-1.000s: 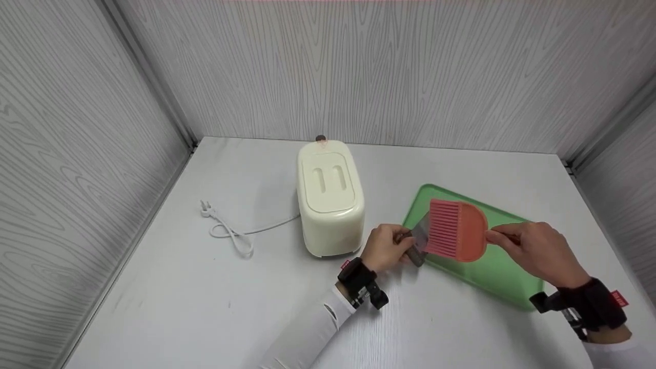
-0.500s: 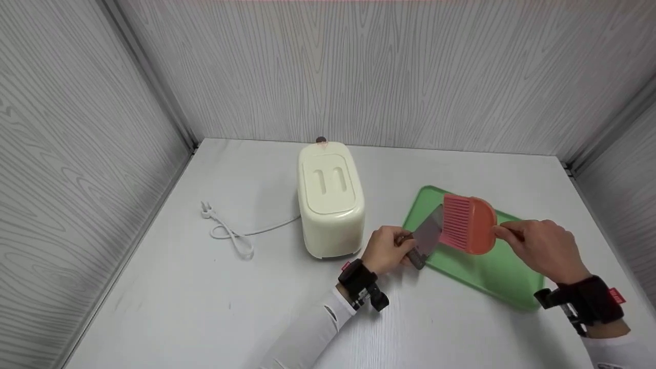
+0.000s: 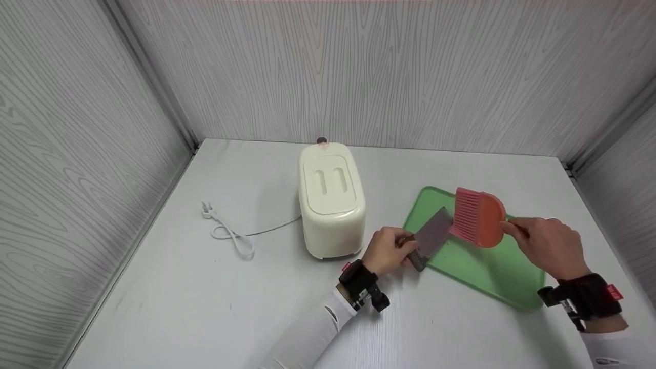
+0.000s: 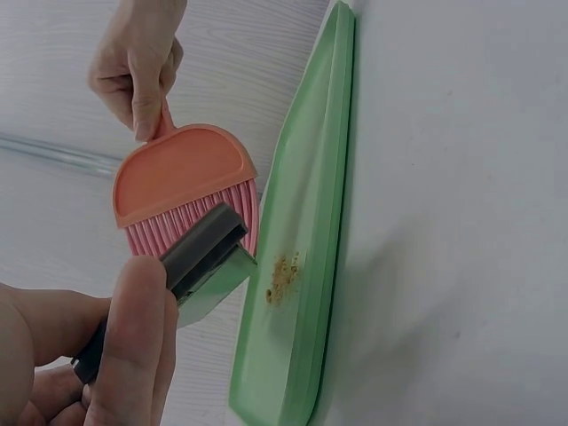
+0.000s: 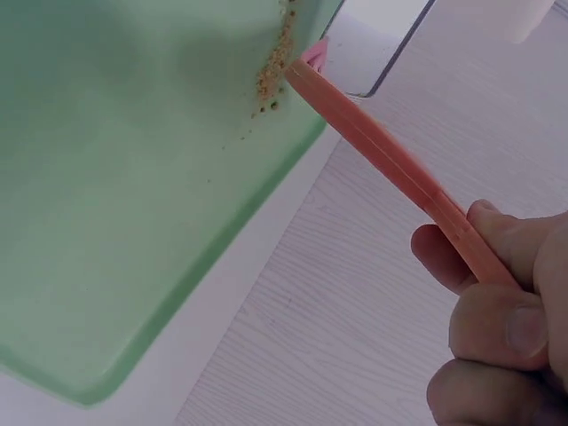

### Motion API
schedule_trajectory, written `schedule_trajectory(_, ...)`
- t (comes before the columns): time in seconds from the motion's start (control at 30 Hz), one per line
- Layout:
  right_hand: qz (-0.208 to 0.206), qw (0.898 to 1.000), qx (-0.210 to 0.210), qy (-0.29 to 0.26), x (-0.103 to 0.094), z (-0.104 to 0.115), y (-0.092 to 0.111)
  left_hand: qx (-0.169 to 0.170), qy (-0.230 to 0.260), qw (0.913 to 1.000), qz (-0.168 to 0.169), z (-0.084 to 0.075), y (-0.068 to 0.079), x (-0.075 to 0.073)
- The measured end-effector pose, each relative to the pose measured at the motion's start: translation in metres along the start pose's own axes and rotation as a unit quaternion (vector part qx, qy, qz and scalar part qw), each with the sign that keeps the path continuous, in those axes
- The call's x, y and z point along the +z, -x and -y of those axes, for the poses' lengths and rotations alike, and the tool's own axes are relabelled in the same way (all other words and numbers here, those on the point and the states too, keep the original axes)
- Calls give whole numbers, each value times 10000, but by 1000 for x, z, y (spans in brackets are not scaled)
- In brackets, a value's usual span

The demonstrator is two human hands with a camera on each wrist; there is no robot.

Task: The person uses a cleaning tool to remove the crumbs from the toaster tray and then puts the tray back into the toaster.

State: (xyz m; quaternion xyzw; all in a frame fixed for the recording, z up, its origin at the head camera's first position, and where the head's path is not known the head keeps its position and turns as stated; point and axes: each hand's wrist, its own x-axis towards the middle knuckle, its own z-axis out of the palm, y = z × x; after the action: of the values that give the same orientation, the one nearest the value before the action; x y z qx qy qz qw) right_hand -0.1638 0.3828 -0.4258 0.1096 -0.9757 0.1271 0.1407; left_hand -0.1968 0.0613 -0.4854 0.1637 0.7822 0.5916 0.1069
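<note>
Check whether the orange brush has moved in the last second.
Yes: in the head view, the orange brush has shifted rightward and slightly upward against the green tray.

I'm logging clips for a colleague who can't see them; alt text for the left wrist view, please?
The left hand grips a dark-handled scraper, with an orange brush behind it, pink bristles down, in the right hand. Brown crumbs lie on a green tray.
</note>
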Motion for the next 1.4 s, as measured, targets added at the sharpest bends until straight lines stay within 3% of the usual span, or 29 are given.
schedule_trajectory(0.33, -431, 9989, 164, -93, 2, -10, 3, -119, 69, 9999, 27, 0, 0, 1)
schedule_trajectory(0.63, -367, 9961, 693, -414, -4, -13, 8, -113, 59, 9999, -62, 1, 0, 1)
schedule_trajectory(1.2, -1061, 9943, -31, -104, 12, 12, -20, -38, 37, 10000, -41, 2, 1, 2)
schedule_trajectory(1.4, -957, 9952, -193, 79, 16, 10, -19, 45, 100, 9999, -30, 1, 1, 0)
